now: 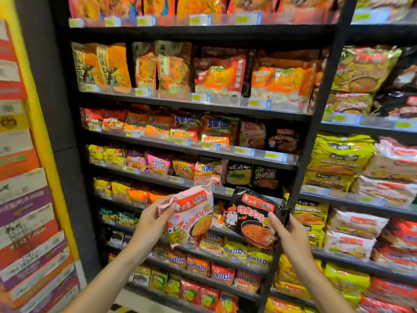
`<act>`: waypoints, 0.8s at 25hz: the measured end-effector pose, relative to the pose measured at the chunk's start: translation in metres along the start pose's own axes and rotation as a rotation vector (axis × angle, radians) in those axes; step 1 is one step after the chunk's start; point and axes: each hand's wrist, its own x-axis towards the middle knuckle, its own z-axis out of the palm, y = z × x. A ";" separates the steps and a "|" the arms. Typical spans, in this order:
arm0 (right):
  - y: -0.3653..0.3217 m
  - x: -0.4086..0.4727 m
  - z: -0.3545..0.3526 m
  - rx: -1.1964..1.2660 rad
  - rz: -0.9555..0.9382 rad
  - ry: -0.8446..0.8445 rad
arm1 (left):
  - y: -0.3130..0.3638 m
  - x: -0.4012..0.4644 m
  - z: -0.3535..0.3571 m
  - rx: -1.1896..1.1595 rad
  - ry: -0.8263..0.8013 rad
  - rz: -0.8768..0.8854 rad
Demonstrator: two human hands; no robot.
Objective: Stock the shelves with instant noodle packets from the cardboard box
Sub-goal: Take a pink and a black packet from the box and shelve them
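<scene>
Shelving in black metal is filling the whole scene in front of me, each tier point(189, 152) packed with bright noodle bags behind clear price strips. I am holding up two packets before the middle tiers. My left hand point(151, 219) is pinching the pink packet point(191, 219) at its crimped left edge, thumb on the front, fingers behind. My right hand point(286, 232) is closing on the right edge of the black packet point(252, 220), thumb on its face.

Both are looking light and crinkly; I judge the film slippery and the noodle block inside brittle, so I am taking them by the sealed edges rather than squeezing the middle. Held this way they are sagging a little and tilting toward each other, nearly touching.

Each is carrying a red banner reading 白象 and 大辣娇. The pink one is showing a crab cartoon and characters I read as 奶油味火鸡; the black one reads 经典火鸡 over a pan of red noodles. Just behind and above, a dark shelved packet point(265, 177) is reading 火鸡面, and I judge that the likely slot. Further up, blue-lettered bags point(217, 126) are showing 弹面; lower down, several show 110. Stacked cartons point(29, 213) are standing at the far left; their print is too blurred to read.
</scene>
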 end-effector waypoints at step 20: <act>-0.016 0.252 0.011 -0.026 -0.153 0.179 | 0.027 0.304 0.091 -0.007 -0.081 0.392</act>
